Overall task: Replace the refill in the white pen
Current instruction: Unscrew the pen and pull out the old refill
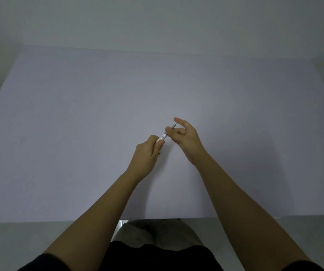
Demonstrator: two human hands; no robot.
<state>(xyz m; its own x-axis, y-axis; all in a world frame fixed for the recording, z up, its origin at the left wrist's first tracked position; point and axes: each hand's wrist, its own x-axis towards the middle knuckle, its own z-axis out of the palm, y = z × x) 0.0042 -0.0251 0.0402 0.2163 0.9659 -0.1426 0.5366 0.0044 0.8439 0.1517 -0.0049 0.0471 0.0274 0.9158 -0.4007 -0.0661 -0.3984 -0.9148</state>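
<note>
The white pen (162, 137) is held above the middle of the lavender table (79, 124), pointing up and to the right. My left hand (147, 153) is closed around its white barrel, which is mostly hidden in the fist. My right hand (184, 136) pinches the pen's grey front section near the tip (174, 125) with thumb and bent fingers, while the forefinger sticks out. A small dark bit (159, 153) shows just below my left hand; I cannot tell what it is.
The table's front edge (157, 220) runs close to my body, with my lap and dark clothing below it. A plain wall (157, 22) stands behind the table's far edge.
</note>
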